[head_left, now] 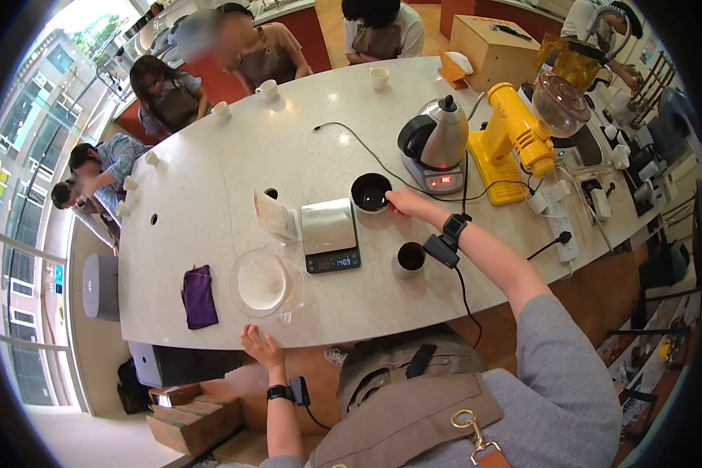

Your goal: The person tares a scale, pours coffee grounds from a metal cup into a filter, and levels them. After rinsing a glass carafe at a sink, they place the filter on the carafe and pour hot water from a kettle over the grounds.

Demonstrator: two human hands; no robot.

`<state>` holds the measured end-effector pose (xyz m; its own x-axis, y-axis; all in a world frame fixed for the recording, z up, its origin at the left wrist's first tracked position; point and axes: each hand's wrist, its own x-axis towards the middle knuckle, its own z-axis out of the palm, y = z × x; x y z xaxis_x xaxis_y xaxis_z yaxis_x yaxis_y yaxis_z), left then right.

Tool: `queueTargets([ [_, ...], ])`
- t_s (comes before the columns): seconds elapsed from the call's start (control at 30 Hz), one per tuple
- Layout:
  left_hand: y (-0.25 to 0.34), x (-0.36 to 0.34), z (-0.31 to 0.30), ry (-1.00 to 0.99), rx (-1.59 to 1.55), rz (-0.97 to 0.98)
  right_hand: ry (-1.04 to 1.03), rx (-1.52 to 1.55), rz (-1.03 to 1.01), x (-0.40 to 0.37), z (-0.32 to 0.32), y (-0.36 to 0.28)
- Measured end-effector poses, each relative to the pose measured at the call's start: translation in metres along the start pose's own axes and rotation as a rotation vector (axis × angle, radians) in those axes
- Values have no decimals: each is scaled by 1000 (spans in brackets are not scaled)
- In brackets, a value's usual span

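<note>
My right hand [398,203] has its fingers closed on the side of a round cup with dark inside [370,193], right of a silver scale [328,227] with a lit display. Near the table's front edge my left hand [263,345] is held with fingers apart, holding nothing. Just above it sits a glass dripper with a white filter [262,282]. Another cup with dark contents [409,259] stands below my right hand. A white packet [275,217] stands left of the scale, and a folded purple cloth [200,298] lies at the left.
A steel kettle [442,132] rests on a lit base at the right, beside a yellow grinder [510,140], cables and a power strip [561,222]. White cups [267,90] line the far edge, where several people in aprons sit. A wooden box [491,48] stands at the back right.
</note>
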<state>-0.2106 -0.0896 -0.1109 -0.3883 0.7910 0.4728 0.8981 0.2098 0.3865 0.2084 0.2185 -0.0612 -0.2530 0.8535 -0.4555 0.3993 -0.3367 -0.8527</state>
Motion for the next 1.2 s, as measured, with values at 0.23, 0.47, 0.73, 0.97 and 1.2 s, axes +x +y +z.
queueTargets([
  [0.23, 2, 0, 1, -16, 26, -8, 103, -204, -28, -22, -28, 8],
  [0.47, -13, -2, 6, -23, 2, 8, 278, -313, -77, -101, -72, 40],
  [0.73, -19, -4, 9, -15, 64, 47, 351, -551, 37, -210, -75, 94],
  [0.97, -14, -2, 6, -33, 65, 60, 542, -719, -24, -252, -45, 103],
  [1.2, -19, 0, 3, -37, 90, 107, 659, -777, -138, -248, -39, 90],
])
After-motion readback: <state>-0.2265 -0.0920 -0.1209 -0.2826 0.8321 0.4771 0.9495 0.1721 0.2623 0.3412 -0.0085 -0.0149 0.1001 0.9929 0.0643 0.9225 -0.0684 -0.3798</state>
